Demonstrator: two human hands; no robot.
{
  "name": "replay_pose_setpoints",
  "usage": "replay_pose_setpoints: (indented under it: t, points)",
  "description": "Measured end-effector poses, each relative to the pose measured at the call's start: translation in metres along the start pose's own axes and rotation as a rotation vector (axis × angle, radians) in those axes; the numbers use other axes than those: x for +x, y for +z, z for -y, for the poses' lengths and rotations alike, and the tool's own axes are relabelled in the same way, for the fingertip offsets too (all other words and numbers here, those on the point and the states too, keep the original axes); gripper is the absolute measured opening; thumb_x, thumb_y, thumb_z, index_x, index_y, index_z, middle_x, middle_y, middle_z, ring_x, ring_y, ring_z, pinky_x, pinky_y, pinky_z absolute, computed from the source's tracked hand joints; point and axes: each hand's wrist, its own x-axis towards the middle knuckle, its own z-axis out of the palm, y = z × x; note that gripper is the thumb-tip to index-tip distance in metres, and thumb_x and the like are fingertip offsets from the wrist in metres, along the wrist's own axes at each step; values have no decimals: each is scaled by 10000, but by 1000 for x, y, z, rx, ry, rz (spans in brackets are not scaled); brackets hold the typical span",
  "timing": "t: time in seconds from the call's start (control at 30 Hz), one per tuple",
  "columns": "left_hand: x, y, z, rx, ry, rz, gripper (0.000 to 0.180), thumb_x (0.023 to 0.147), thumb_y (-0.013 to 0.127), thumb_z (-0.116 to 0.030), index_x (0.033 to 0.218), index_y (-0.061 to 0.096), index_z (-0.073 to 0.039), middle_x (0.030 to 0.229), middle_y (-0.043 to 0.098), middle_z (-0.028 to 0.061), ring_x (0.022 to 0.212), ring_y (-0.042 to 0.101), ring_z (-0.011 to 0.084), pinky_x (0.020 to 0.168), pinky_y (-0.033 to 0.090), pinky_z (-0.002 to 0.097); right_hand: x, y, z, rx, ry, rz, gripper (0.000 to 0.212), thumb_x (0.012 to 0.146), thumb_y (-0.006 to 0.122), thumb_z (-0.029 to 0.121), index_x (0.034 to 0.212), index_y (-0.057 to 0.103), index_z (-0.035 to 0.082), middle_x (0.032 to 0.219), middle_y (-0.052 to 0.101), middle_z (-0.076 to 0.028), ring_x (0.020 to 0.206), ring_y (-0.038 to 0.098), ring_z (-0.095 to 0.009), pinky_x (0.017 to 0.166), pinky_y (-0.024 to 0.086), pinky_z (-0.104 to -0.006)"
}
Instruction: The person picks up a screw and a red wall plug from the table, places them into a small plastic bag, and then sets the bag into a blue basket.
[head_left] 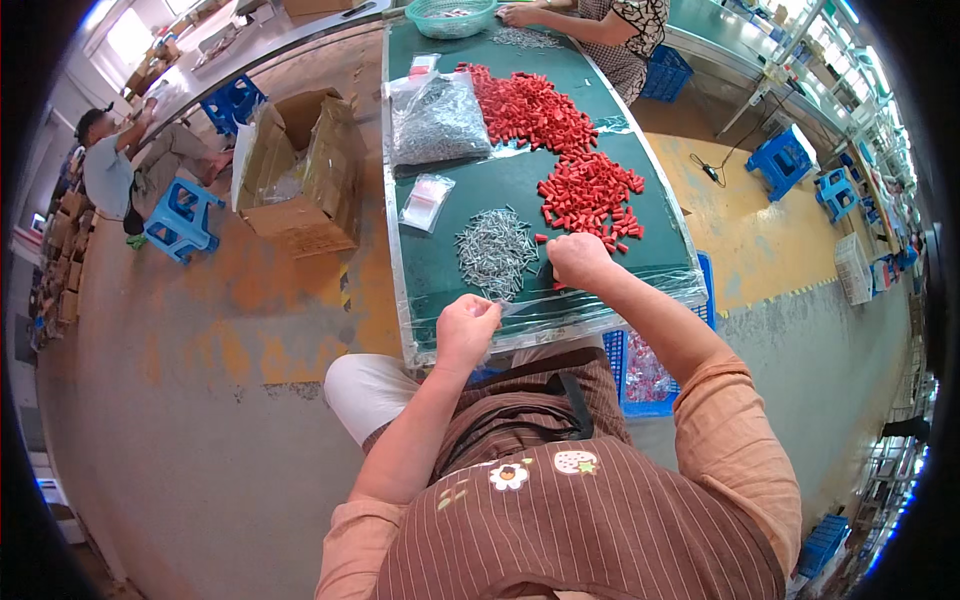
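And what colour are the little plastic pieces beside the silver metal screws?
The little plastic pieces are red, clearest in head view.

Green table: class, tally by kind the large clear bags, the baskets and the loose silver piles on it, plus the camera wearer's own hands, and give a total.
Large clear bag: 1
Mint-green basket: 1
Loose silver piles, near pile and far pile: 2
Hands, left hand and right hand: 2
Total: 6
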Motion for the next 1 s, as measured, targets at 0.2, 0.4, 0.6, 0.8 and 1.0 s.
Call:
replay_pose_setpoints:
  t: [0.2,0.4,0.6,0.8,1.0]
  points:
    - [2,2,-2,14,-2,-21,160,763,649,-179,747,644,-20,654,662,71,609,624,146,623,486,285,-19,-32,23,733,89,-129,96,729,609,92,789,626,20,737,637,-113,682,623,-264,624,492,-353]
    - [4,7,-10,45,42,72,141,776,645,-155,773,639,-13,687,651,30,643,579,82,613,460,248,-40,-48,65,1050,-225,-401,121,711,681,91,772,598,26,782,569,-82,753,557,-239,689,453,-326]
    - [-2,10,-14,-92,28,83,130,771,635,-140,779,639,-11,703,648,29,655,570,90,617,454,252,-49,-51,60,824,-299,-474,131,687,696,99,780,619,48,817,581,-93,816,548,-285,736,446,-365]
    - [0,4,-17,17,1,37,125,770,613,-137,780,643,-16,679,646,39,632,566,98,607,453,266,-52,-47,27,821,-71,-380,231,701,669,107,925,623,69,865,586,-104,868,571,-273,758,468,-362]
    - [14,-3,-1,-192,-73,79,117,765,618,-129,789,640,-18,712,636,35,633,523,89,602,409,246,-46,4,10,540,37,-308,166,733,630,93,895,617,61,892,577,-118,899,579,-312,771,477,-396]
